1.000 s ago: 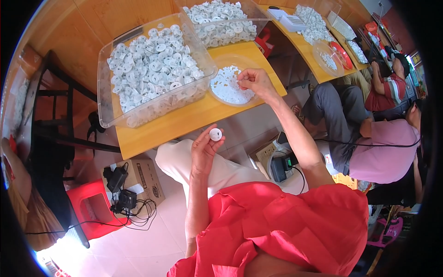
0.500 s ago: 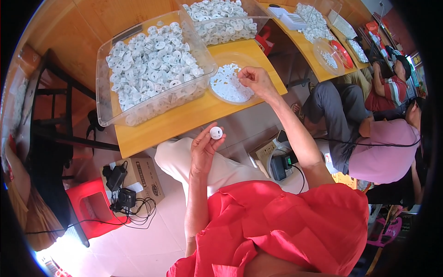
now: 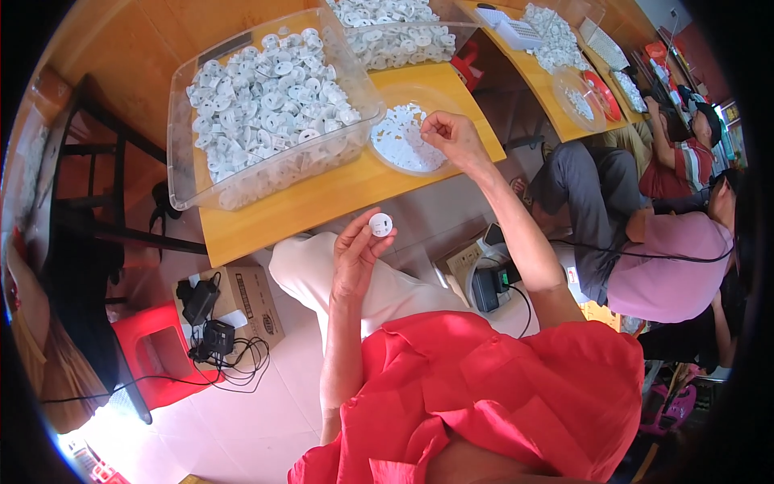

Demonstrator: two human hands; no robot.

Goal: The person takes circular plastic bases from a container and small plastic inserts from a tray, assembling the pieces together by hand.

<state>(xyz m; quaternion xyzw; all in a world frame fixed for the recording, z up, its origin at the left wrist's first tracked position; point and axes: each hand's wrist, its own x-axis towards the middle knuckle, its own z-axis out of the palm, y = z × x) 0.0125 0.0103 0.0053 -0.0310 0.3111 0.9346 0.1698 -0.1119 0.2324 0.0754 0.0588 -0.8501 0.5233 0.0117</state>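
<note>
I see my left hand (image 3: 352, 262) pinching a round white disc (image 3: 380, 224) at its fingertips, below the table edge; my right hand (image 3: 453, 135), fingers pinched together, hovers over the dish (image 3: 401, 139) up and right; whether it holds anything, I cannot tell.

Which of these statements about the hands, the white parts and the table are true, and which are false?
1. The left hand holds a small round white part at its fingertips. True.
2. The right hand rests on the cardboard box. False: it is raised over the clear round dish of small white pieces on the yellow table.
3. The big clear bin on the table is full of white round parts. True.
4. The red stool stands on top of the table. False: it stands on the floor, at lower left.
5. The cardboard box sits on the floor below the table edge. True.
</note>
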